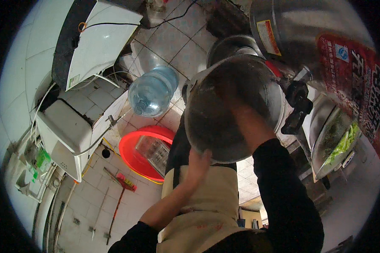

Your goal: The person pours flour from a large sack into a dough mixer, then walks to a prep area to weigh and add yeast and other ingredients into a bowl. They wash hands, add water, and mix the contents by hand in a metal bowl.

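A large, deep metal pot [221,132] is tilted in front of my beige apron, its mouth facing up at me. My left hand [200,164] grips the near rim, thumb over the edge. Inside the pot reaches my right hand [229,91], dark and blurred against the wall; its fingers and anything in them cannot be made out. Just behind the pot, a round metal basin or second pot [237,41] shows in part.
Left of the pot are a clear blue water bottle [153,91], a red plastic basin [126,148] holding a crate, a sink [66,126] and a broom [123,183]. At the right stand a perforated metal colander [323,142] with chopped greens and a red printed bag [351,82].
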### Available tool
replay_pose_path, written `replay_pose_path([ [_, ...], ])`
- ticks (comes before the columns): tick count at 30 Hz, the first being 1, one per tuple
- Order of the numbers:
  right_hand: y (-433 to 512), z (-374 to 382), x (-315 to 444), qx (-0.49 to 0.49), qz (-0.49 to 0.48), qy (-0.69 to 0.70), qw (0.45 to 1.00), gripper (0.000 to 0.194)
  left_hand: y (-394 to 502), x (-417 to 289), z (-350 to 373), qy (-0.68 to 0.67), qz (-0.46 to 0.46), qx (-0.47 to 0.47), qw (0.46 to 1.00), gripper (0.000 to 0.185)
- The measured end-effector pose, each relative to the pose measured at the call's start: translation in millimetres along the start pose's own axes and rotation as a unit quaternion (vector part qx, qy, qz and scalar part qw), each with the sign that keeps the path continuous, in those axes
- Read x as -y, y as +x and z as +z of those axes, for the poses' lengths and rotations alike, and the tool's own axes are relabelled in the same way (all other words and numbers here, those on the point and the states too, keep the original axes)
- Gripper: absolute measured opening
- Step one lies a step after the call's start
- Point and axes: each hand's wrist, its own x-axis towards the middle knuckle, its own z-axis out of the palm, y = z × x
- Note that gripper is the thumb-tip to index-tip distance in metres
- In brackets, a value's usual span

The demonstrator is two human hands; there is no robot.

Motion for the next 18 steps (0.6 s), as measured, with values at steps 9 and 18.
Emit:
replay_pose_path([
  [9, -23, 8, 24, -0.033, -0.036, -0.05, 0.998, 0.039, -3, -4, 2, 0.008, -0.042, 0.011, 0.999, 0.035],
  [18, -24, -3, 4, -0.034, -0.017, -0.088, 0.995, 0.039, 2, -4, 2, 0.035, -0.088, -0.01, 0.995, 0.039],
])
